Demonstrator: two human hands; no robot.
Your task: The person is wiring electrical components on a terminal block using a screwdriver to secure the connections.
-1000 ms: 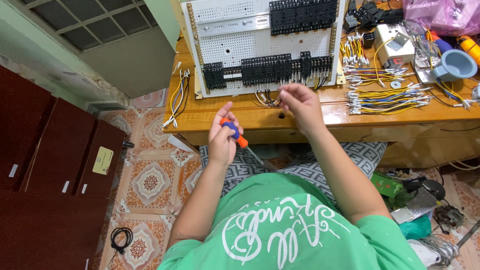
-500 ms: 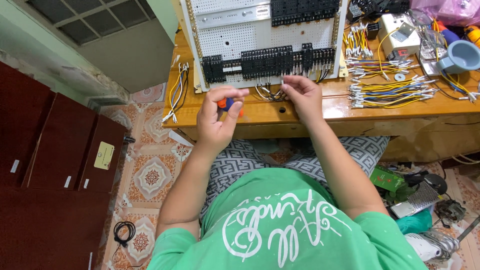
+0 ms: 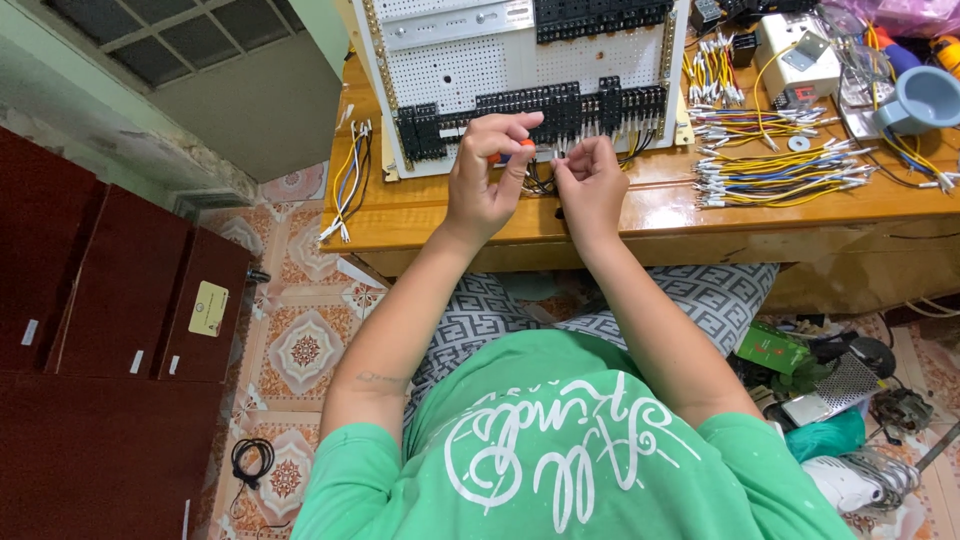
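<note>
Nearest me, over the front edge of the wooden bench (image 3: 420,215), my left hand (image 3: 480,185) is clenched around an orange-handled screwdriver (image 3: 524,148) and my right hand (image 3: 592,180) pinches something small that I cannot make out, the two hands almost touching. Just beyond them the white perforated panel (image 3: 470,70) stands at the middle of the bench with its black terminal row (image 3: 530,105) right behind my fingertips. Farther toward the right edge lie loose coloured wires (image 3: 780,175) and a blue cup (image 3: 925,98).
</note>
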